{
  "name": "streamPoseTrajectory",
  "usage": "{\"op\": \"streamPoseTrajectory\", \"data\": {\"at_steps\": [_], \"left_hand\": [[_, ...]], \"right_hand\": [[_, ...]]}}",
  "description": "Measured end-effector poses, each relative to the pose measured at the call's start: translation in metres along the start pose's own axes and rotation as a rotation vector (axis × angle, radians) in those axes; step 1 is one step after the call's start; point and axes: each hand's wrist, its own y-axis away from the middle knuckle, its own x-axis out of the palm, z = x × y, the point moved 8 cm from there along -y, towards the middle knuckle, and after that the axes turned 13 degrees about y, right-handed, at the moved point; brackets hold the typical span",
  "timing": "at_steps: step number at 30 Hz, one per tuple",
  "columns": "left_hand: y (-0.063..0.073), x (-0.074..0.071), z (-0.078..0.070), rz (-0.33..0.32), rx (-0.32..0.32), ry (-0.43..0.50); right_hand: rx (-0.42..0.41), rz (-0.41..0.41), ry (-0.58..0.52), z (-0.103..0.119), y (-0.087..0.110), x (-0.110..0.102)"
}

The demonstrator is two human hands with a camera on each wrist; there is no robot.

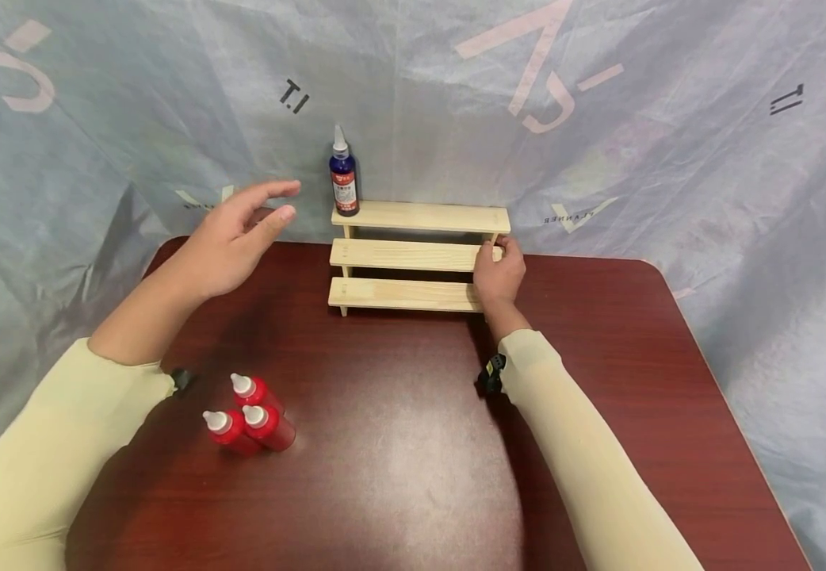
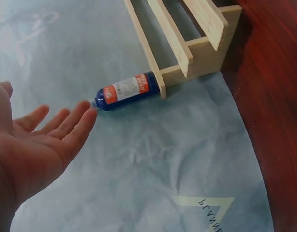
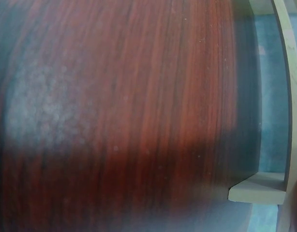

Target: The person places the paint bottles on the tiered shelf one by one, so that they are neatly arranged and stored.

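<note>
— What's over on your left side?

— My left hand (image 1: 231, 238) hangs in the air above the table (image 1: 399, 444), fingers straight and spread, palm empty. The wrist view shows the same hand (image 2: 37, 140) flat and open, fingertips close to the cap of the blue bottle (image 2: 126, 91) but not on it

— And below that hand?

— Near my left sleeve three red bottles (image 1: 250, 419) huddle together on the dark red tabletop, white caps up, touching one another, well apart from the shelf

— Where does the blue one stand?

— The blue bottle (image 1: 344, 176) is upright on the left end of the top step of the wooden stepped shelf (image 1: 413, 255), against the grey sheet (image 1: 598, 119) at the back. My left fingertips are just beside it, level with its label

— And your right?

— My right hand (image 1: 500, 270) is at the right end of the shelf, fingers curled round the side piece at the middle step, gripping it. The right wrist view shows only the tabletop and a bit of the pale wood (image 3: 259, 189), so the grip itself I read from the head view alone
</note>
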Motion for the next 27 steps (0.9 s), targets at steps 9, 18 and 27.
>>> {"op": "streamPoseTrajectory", "data": {"at_steps": [9,18,27], "left_hand": [[0.020,0.016,0.006,0.192,-0.044,0.003],[0.060,0.036,0.041,0.590,-0.357,-0.273],[0.080,0.038,0.042,0.682,-0.362,-0.196]], "right_hand": [[-0.018,-0.010,-0.012,0.000,-0.001,0.000],[-0.016,0.002,-0.013,0.000,0.000,0.000],[-0.016,0.007,-0.010,0.000,-0.001,0.001]]}}
